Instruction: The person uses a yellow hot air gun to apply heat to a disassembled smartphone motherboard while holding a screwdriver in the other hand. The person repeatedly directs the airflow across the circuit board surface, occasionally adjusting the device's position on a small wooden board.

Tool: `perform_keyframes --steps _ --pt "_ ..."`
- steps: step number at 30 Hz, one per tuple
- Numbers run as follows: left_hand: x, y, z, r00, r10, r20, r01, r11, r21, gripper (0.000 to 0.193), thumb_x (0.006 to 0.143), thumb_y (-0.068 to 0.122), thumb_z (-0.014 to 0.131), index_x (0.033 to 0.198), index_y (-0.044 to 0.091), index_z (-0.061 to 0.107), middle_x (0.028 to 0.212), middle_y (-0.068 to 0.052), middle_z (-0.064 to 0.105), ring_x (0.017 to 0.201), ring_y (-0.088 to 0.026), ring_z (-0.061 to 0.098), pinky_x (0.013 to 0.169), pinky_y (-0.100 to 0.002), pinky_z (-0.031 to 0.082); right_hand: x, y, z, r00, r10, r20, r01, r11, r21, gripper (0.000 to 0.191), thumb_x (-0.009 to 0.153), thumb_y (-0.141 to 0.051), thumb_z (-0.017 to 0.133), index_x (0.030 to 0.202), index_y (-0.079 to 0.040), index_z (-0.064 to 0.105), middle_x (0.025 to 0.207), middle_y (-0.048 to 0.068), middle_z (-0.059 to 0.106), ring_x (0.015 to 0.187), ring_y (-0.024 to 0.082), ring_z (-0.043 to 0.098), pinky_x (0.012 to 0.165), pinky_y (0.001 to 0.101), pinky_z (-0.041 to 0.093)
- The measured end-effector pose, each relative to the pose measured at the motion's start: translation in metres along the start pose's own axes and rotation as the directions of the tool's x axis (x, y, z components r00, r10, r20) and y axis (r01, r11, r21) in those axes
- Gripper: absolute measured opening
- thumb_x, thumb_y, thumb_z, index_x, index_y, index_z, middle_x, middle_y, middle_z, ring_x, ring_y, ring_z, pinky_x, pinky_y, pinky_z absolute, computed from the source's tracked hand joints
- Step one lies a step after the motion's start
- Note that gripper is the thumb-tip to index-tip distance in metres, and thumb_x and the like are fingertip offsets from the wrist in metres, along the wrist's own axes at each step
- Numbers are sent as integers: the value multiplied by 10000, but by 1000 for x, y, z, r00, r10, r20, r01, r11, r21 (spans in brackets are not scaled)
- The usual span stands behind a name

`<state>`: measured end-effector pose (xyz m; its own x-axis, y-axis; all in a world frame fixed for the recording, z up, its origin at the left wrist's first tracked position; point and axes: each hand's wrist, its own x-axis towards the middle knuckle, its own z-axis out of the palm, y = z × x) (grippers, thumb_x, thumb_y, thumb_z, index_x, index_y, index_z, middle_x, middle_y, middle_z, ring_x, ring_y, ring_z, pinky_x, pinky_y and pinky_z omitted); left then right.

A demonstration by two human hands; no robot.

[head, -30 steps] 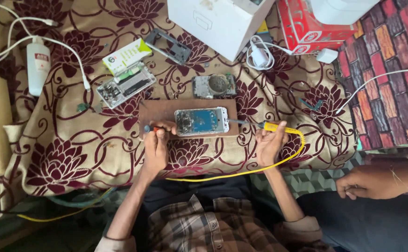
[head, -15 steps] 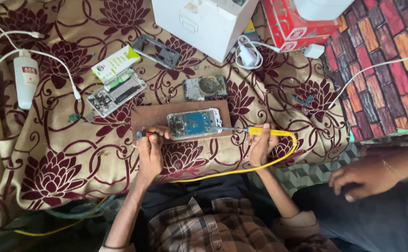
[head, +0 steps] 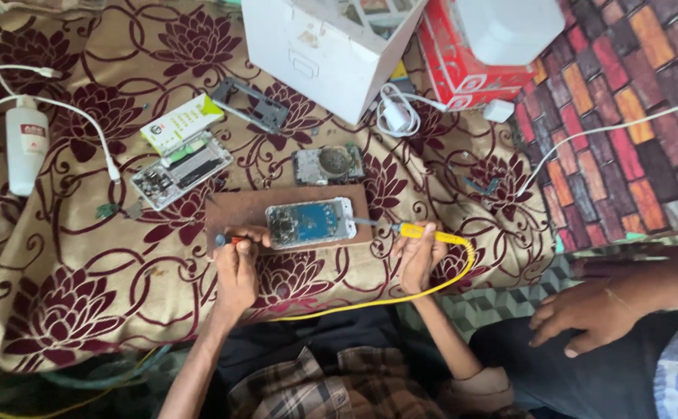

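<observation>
Single view: head-worn camera, looked steeply down from above the person's lap, moderately near, onto the maroon-flowered beige cloth (head: 83, 310) and both hands; no second view.

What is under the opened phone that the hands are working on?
The opened phone lies on a flat brown board, which rests on the flowered cloth. The left hand and right hand rest at the board's edge. What lies beneath the cloth is covered.

Plaid shirt, brown and cream checks, sleeves rolled above elbows; forearms bare; dark trousers; no rings visible.
</observation>
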<state>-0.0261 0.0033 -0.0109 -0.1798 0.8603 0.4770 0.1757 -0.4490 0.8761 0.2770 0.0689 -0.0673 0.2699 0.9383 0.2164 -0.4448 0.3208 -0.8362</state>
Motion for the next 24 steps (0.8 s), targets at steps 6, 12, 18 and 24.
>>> perform_keyframes --steps 6,12,18,24 --pt "3 -2 2 998 65 0 -65 994 -91 211 1153 144 362 1077 6 502 960 -113 665 726 -130 543 661 -273 479 1 -1 -2 999 11 52 -7 998 -63 310 1108 -319 457 1062 -25 543 671 80 564 486 157 533 420 285 441" --pt "1 -5 3 1000 -16 -18 17 1000 24 63 1100 42 440 1104 16 498 905 -124 679 786 -173 637 717 -314 526 0 3 -6 997 -12 79 18 997 -69 337 1140 -324 444 1056 -14 548 700 87 572 518 166 549 453 293 463" --pt "-1 -10 3 999 35 9 -35 999 15 90 1083 -24 426 1136 32 472 927 -146 686 759 -176 639 665 -306 510 1 4 -10 992 7 125 3 997 -83 382 1139 -374 435 1113 -4 524 716 97 570 530 169 560 467 284 462" --pt "-3 -18 3 997 72 24 -72 997 0 146 1073 -59 390 1137 42 473 972 -146 712 666 -113 610 537 -245 446 -1 5 -11 978 -24 209 39 997 -66 420 1137 -413 430 1188 2 470 764 115 574 569 188 579 527 302 492"
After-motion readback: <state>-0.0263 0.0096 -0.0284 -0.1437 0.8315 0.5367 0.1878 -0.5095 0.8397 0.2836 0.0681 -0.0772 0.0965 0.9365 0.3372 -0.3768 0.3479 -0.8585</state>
